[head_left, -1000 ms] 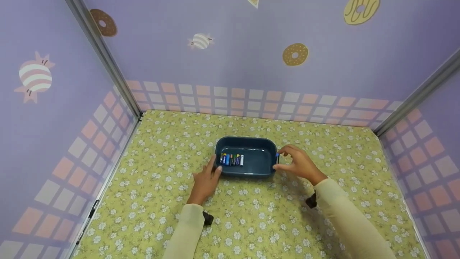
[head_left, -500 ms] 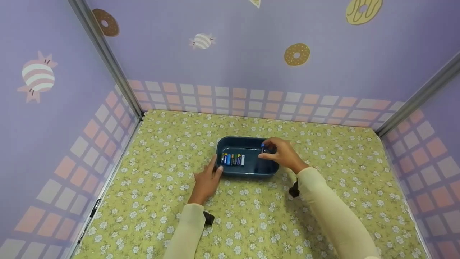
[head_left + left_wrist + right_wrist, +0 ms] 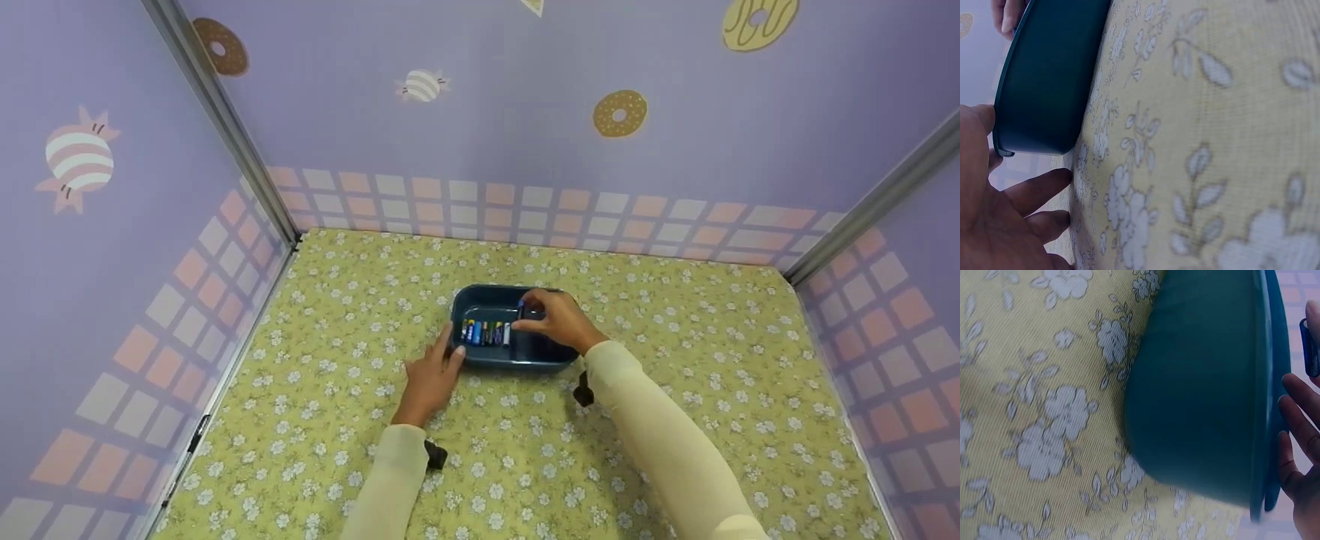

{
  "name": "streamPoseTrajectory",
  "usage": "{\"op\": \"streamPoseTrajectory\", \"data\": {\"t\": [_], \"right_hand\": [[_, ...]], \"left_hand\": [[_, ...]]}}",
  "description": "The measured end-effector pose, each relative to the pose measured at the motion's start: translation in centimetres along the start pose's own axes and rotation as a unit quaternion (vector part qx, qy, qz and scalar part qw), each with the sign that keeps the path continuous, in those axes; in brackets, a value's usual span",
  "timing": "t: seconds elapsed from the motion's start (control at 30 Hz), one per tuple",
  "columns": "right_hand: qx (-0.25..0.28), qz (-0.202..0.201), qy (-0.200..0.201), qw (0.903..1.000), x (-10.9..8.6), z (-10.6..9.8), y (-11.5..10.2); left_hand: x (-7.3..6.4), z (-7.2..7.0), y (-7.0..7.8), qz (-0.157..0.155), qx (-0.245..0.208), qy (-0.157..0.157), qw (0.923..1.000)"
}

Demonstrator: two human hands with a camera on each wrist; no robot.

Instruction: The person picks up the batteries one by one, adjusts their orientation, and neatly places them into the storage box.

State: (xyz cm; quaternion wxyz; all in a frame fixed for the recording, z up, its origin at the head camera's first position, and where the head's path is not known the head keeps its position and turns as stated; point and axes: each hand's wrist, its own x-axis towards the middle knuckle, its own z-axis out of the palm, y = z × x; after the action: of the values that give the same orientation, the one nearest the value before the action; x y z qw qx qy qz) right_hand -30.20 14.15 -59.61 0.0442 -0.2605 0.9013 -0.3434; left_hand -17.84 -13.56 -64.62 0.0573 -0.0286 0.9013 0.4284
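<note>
A dark teal plastic basin (image 3: pixel 517 365) stands on the flowered cloth. On its floor at the left, several small batteries (image 3: pixel 477 333) lie side by side in a row, a white one (image 3: pixel 507 334) at the right end. My right hand (image 3: pixel 559 319) is over the basin and pinches a dark battery with a blue end (image 3: pixel 521 308) between thumb and fingertips, near the white one. My left hand (image 3: pixel 431 375) touches the basin's left front corner, thumb and forefinger at the rim. In the left wrist view its other fingers (image 3: pixel 1041 191) extend loosely towards the cloth.
Yellow flowered cloth (image 3: pixel 360 315) covers the surface around the basin. Purple walls with pink and white checks (image 3: pixel 480 202) enclose it at the back and sides. A black pen-like object (image 3: pixel 199 433) lies along the left edge.
My right hand has moved left from the basin's right rim to over its inside, carrying the battery to near the row's right end. The left hand and basin stay put.
</note>
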Motion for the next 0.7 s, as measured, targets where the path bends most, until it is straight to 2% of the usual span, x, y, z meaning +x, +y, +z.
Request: {"op": "streamPoseTrajectory", "data": {"t": [0.27, 0.7], "right_hand": [[-0.049, 0.018, -0.040, 0.9978, 1.2, 1.2, 0.1], [-0.136, 0.015, -0.067, 0.9883, 1.0, 2.8, 0.8]], "left_hand": [[0.0, 0.2, 0.0, 0.001, 0.002, 0.005, 1.0000], [0.1, 0.2, 0.0, -0.012, 0.001, 0.001, 0.9999]]}}
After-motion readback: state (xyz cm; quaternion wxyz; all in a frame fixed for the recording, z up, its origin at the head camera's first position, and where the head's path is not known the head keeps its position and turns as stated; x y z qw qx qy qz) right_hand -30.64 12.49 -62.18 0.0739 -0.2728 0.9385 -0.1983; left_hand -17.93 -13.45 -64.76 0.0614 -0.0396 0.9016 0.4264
